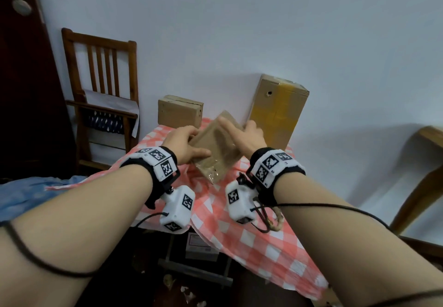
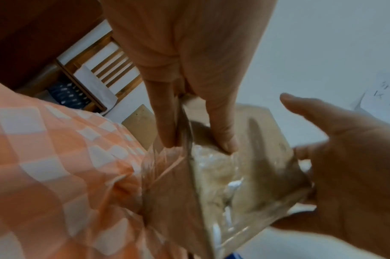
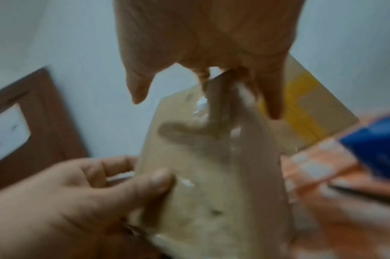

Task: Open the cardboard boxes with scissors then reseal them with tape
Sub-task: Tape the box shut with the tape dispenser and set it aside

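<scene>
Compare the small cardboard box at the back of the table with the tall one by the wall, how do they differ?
The small brown cardboard box is low and lies flat; the tall brown cardboard box stands on end, far higher. The tall box carries wide yellow tape down its front and a small round hole near the top; the small box shows no yellow tape. Both are plain brown, closed, and sit at the back of the red-and-white checked tablecloth, untouched by either hand.

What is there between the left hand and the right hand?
A small flat cardboard box wrapped in clear tape; the left hand and right hand grip its opposite sides, clearest in the head view.
</scene>
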The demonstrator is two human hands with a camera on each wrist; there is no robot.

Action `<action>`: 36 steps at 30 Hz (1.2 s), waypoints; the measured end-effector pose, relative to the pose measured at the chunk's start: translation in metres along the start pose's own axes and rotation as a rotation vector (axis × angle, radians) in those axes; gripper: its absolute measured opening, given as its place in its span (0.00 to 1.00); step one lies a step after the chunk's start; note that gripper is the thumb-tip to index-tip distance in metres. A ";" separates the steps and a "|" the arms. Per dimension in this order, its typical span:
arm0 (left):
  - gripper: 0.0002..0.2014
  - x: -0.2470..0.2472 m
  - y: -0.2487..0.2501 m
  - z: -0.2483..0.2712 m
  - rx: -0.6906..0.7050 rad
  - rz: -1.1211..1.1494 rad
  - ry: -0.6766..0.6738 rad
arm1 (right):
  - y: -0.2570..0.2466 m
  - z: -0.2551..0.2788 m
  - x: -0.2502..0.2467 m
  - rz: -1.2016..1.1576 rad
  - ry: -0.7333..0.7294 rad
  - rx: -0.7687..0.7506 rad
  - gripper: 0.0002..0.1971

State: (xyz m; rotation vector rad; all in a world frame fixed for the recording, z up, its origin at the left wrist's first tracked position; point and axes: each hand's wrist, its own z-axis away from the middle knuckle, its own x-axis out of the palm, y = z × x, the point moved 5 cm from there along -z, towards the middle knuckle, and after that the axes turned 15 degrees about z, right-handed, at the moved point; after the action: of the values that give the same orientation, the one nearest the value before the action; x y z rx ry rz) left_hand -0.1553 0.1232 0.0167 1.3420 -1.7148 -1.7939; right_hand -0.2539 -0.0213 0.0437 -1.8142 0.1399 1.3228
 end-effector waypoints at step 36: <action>0.20 0.000 -0.046 0.011 -0.325 0.091 0.158 | 0.029 0.015 0.006 0.086 0.072 -0.240 0.44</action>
State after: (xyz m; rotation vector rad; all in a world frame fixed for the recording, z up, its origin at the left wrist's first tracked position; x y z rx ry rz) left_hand -0.1470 0.1402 -0.0266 1.2101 -1.3141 -1.7706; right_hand -0.2781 -0.0264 0.0218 -2.0791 0.1019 1.3828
